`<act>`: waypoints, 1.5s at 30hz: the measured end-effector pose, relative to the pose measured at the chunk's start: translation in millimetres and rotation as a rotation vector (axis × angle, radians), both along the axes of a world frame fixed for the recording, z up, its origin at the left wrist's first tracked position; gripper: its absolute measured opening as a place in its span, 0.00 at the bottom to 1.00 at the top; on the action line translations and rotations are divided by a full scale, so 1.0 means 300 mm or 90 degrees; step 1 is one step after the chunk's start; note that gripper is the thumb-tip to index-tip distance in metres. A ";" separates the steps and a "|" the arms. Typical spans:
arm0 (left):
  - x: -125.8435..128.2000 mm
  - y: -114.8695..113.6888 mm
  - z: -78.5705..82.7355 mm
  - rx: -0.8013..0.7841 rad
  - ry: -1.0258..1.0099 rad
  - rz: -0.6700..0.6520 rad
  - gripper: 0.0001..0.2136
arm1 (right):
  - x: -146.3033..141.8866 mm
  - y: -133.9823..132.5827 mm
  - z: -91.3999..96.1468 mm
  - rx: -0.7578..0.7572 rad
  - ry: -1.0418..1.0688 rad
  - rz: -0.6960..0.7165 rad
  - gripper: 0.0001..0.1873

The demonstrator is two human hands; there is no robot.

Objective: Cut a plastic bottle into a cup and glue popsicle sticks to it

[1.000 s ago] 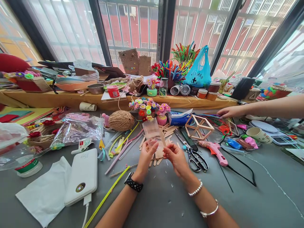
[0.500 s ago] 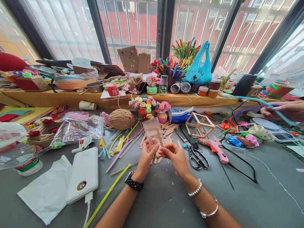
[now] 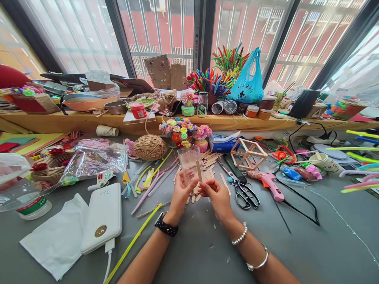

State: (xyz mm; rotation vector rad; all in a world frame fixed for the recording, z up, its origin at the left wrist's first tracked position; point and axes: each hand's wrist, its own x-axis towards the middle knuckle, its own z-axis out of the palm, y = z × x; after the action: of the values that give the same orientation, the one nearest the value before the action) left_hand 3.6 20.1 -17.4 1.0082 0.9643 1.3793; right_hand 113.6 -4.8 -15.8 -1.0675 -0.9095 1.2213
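In the head view, my left hand (image 3: pixel 181 197) grips a clear plastic container (image 3: pixel 187 158) above the table. My right hand (image 3: pixel 218 198) is closed, thumb and forefinger pinching the lower end of a wooden craft stick (image 3: pixel 198 170), which stands upright along the container's right side. Whether the stick touches the container I cannot tell. Below and behind my hands lie several loose craft sticks (image 3: pixel 211 158). Scissors (image 3: pixel 244 193) rest to the right of my right hand, beside a pink glue gun (image 3: pixel 271 187).
A wooden stick frame (image 3: pixel 248 154) stands behind the glue gun. Left are a twine ball (image 3: pixel 150 148), a white power bank (image 3: pixel 103 217) with its cable, and a white tissue (image 3: pixel 57 236). Colourful pipe cleaners (image 3: pixel 363 173) reach in at the right edge. A crowded ledge (image 3: pixel 124 125) runs behind.
My hands keep nearly the same hold, with the stick turned more upright. At the right, another person's hand has left view and a bunch of colourful pipe cleaners has come in.
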 end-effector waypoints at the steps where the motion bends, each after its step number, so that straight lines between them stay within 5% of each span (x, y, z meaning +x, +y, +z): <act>1: 0.002 0.000 0.000 0.000 -0.007 0.001 0.22 | 0.003 0.001 -0.001 0.013 -0.032 -0.018 0.14; 5: 0.009 -0.009 0.010 -0.007 -0.027 0.009 0.24 | 0.024 0.007 0.005 0.082 -0.174 -0.099 0.11; 11: 0.008 -0.016 0.019 -0.018 -0.012 -0.049 0.24 | 0.044 0.020 0.010 0.089 -0.187 -0.067 0.12; 30: -0.001 -0.006 -0.002 -0.084 0.049 0.010 0.26 | 0.008 -0.014 0.016 0.164 -0.350 -0.062 0.12; 39: 0.000 -0.011 0.006 -0.053 0.021 0.019 0.26 | 0.017 -0.005 0.008 0.138 -0.324 -0.030 0.12; 45: -0.079 -0.020 0.042 0.044 0.214 0.175 0.23 | 0.031 0.005 0.004 0.049 -0.165 0.037 0.13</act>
State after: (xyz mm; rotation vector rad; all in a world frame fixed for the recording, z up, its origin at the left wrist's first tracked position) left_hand -20.0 14.2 -4.8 1.2186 1.3531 1.5033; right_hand 122.8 -3.2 -14.7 -1.1607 -1.1842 1.1011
